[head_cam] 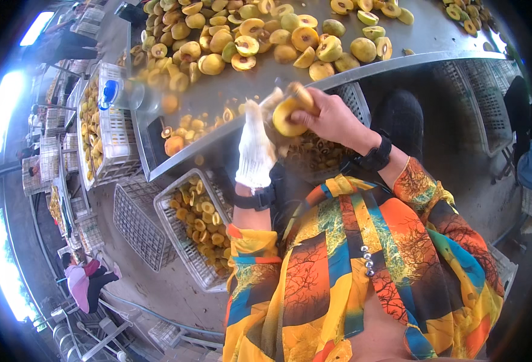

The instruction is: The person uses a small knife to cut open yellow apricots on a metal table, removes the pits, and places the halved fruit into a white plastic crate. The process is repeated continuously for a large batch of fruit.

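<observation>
My right hand (336, 120) is bare and grips a yellow peach half (288, 118), its thumb against the fruit. Blur around the fingertips hides whether a tool is also in that hand. On my left hand (255, 147) is a white knitted glove; it is raised just left of the fruit, at the front edge of a metal table (270, 86). Its blurred fingers do not show whether they touch or hold anything. A heap of cut peaches (220, 40) lies on the table beyond both hands, and small pieces (193, 129) are scattered at its left corner.
Below my left hand stands a plastic crate (193, 226) of peach halves, beside another crate (141, 221). Pits or scraps (320, 151) lie beneath the table edge. A blue-capped clear container (130, 95) is at the left. A seated person (85, 280) is farther off.
</observation>
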### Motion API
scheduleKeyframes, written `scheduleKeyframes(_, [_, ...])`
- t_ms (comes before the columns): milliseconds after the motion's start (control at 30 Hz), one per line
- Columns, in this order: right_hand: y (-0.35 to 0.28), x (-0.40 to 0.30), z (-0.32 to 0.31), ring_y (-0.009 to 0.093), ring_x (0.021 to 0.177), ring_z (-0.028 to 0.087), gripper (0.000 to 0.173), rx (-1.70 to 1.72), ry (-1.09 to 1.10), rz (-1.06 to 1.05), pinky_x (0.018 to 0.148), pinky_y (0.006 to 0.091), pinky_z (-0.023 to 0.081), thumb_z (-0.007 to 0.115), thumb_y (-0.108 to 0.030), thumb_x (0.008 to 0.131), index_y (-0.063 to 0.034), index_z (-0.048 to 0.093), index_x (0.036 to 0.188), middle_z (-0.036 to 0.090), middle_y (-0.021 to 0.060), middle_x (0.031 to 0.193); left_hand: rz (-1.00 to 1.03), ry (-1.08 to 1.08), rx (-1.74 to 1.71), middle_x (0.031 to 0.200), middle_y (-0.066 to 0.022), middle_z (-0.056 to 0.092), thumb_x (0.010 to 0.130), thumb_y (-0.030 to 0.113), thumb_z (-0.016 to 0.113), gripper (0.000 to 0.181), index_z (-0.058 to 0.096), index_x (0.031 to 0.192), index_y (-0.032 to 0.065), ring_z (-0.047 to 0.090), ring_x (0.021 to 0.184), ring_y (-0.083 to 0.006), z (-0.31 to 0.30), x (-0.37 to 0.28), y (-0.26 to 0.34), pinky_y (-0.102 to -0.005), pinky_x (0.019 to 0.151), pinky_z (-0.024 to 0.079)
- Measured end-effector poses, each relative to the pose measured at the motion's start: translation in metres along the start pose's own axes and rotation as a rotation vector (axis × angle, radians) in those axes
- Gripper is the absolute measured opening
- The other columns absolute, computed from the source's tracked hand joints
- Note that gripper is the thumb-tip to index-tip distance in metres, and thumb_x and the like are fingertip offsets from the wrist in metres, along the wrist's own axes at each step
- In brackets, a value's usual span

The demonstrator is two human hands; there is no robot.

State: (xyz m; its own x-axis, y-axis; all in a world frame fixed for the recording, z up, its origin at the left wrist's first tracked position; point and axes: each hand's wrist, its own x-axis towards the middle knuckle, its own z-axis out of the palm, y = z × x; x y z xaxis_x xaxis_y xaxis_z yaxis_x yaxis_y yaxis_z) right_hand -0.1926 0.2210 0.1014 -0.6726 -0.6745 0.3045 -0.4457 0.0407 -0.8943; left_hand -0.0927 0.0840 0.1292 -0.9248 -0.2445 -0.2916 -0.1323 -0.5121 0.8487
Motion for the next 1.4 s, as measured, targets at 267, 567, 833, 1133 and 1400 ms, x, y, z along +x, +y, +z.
scheduleKeyframes(267, [-0.024,-0.019,0.029,0.039,0.056,0.058,0.045,0.041,-0.033,0.276,0.055,0.0459,0.045,0.046,-0.04,0.095,0.0042,0.049,0.091,0.056,0.0215,0.064,0.349,0.425,0.026,0.111,-0.0105,0.059,0.096,0.053,0.031,0.058,0.048,0.126,0.0067,0.057,0.098,-0.0204,0.003,0.008,-0.026,-0.0319,0.083,0.047])
scheduleKeyframes(567, [-0.032,-0.031,0.021,0.043,0.061,0.056,0.038,-0.202,-0.201,0.214,0.055,0.0493,0.043,0.042,-0.037,0.096,-0.0002,0.044,0.087,0.054,0.0237,0.059,0.361,0.462,0.086,0.095,-0.0117,0.063,0.097,0.052,0.025,0.062,0.053,0.119,0.0019,0.06,0.083,-0.0183,0.002,0.004,-0.02,-0.0273,0.069,0.05])
scheduleKeyframes(833, [-0.04,-0.037,0.024,0.044,0.063,0.057,0.036,-0.179,-0.284,0.262,0.057,0.0493,0.045,0.043,-0.032,0.096,0.0011,0.048,0.083,0.057,0.0249,0.063,0.426,0.501,0.186,0.089,-0.0159,0.063,0.097,0.051,0.03,0.063,0.055,0.115,-0.0042,0.061,0.076,-0.0199,-0.004,0.006,-0.031,-0.0278,0.069,0.051])
scheduleKeyframes(1133, [-0.035,-0.03,0.019,0.017,0.039,0.051,0.05,0.157,-0.509,0.644,0.038,0.0296,0.041,0.032,-0.044,0.098,0.0004,0.049,0.081,0.049,0.0057,0.051,0.054,0.212,-0.132,0.084,-0.0163,0.065,0.096,0.05,0.033,0.061,0.058,0.108,-0.0043,0.062,0.067,-0.0216,-0.017,0.003,-0.016,-0.0294,0.062,0.051])
scheduleKeyframes(1400, [-0.045,-0.038,0.035,0.011,0.041,0.048,0.05,0.314,-0.513,0.744,0.037,0.0249,0.04,0.028,-0.044,0.099,0.0003,0.047,0.086,0.045,0.0031,0.058,0.095,0.454,-0.18,0.078,-0.0144,0.064,0.093,0.038,0.049,0.042,0.061,0.095,-0.0023,0.061,0.062,-0.0244,-0.01,-0.005,-0.031,-0.0306,0.056,0.051])
